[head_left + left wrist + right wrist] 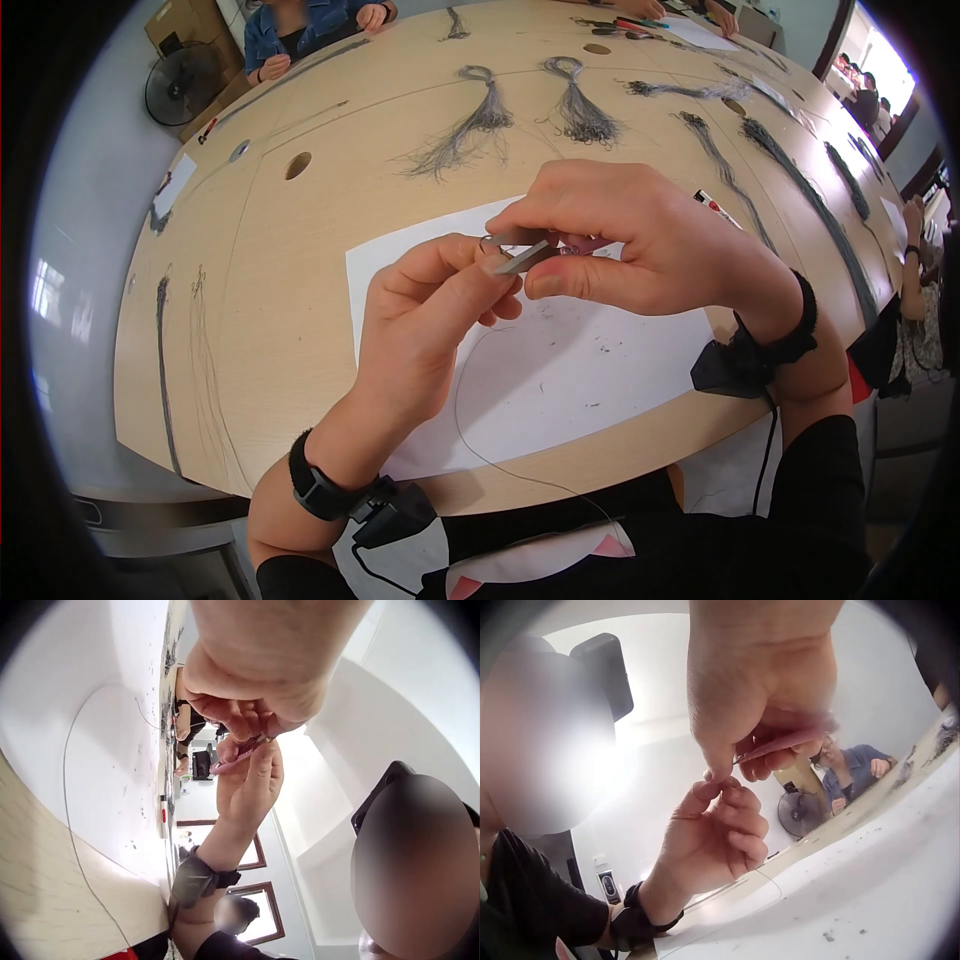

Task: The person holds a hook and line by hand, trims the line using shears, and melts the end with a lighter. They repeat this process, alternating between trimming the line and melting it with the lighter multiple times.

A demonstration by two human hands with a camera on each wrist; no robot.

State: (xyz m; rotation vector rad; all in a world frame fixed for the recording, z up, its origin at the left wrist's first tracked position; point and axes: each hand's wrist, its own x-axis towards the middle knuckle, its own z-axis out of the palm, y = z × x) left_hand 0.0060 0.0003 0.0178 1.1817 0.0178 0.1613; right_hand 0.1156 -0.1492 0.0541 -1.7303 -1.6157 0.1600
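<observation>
Snips [528,259] with pink handles, blades parted, hang above the white paper sheet [640,380], gripped by the right hand [640,235]; the left hand [425,320] pinches a small curved wire [487,243]. Beyond the sheet lie two looped line bundles [582,108].

pink-handled tool [530,262] partly hidden by right hand [632,235]; thread [65,772], upper end unclear
</observation>
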